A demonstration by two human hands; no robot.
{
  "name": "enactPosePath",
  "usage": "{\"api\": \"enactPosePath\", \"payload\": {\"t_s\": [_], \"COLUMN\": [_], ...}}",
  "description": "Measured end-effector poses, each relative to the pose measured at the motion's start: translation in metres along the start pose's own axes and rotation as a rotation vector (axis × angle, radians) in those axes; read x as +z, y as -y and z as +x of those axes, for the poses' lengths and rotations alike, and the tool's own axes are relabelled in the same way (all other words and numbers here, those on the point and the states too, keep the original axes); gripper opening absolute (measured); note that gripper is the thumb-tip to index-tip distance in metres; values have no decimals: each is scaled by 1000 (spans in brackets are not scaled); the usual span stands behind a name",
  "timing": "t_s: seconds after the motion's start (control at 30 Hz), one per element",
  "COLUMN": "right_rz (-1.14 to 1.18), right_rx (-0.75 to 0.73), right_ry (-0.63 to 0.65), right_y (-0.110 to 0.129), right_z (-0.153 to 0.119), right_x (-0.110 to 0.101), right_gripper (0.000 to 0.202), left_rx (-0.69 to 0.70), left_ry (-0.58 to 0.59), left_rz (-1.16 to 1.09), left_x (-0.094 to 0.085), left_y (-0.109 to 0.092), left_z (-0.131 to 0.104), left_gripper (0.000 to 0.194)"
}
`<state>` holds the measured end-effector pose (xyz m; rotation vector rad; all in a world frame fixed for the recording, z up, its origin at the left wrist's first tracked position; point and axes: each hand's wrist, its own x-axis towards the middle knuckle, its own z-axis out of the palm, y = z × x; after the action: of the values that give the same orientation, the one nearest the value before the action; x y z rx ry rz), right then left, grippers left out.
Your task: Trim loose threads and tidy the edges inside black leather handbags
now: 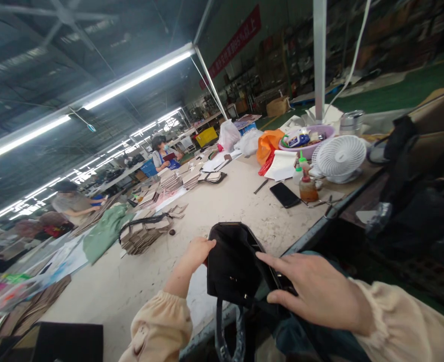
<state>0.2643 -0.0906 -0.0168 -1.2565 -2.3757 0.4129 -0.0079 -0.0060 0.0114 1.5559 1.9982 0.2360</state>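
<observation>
A black handbag point(231, 261) is tilted over the near table edge, its dark inside facing me. A looped handle point(240, 334), seemingly wrapped in clear film, hangs below it. My left hand point(198, 254) pinches the bag's left rim between thumb and fingers. On the opposite side, my right hand point(312, 286) grips the right rim, with the index finger reaching over it and the thumb lower down against the bag. Its other fingers are partly hidden. Small shiny spots show inside the bag.
Bundled brown-grey pieces point(144, 234) and green cloth point(107, 234) lie left on the worktable point(244, 201). To the right are a phone point(284, 194), a glue bottle point(308, 189), a white fan point(340, 157) and a purple basin point(308, 148). Co-workers point(165, 153) stand farther back.
</observation>
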Motion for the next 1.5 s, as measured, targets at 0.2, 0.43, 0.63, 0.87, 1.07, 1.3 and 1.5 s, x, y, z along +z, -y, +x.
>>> {"api": "enactPosePath", "payload": {"t_s": [0.2, 0.43, 0.63, 0.87, 1.07, 1.3, 1.5], "right_rz": [-162, -254, -30, -31, 113, 241, 361], "right_rx": [105, -33, -191, -277, -250, -57, -119], "right_ry": [-50, -17, 20, 19, 33, 78, -15], "right_y": [3, -43, -60, -41, -52, -83, -58], "right_z": [-6, 30, 109, 124, 100, 81, 101], "right_x": [6, -3, -7, 32, 10, 12, 4], "right_gripper": [74, 69, 64, 59, 55, 56, 17], "left_rx": [-29, -20, -120, 475, 891, 933, 889], "left_ry": [87, 144, 30, -466, -239, -300, -464], "left_rz": [-238, -461, -643, 93, 476, 420, 393], "left_x": [13, 13, 20, 34, 36, 49, 24], "left_y": [0, 3, 22, 41, 16, 25, 46], "left_z": [-7, -53, -83, -103, -107, -85, -85], "left_gripper": [31, 35, 41, 26, 53, 18, 12]}}
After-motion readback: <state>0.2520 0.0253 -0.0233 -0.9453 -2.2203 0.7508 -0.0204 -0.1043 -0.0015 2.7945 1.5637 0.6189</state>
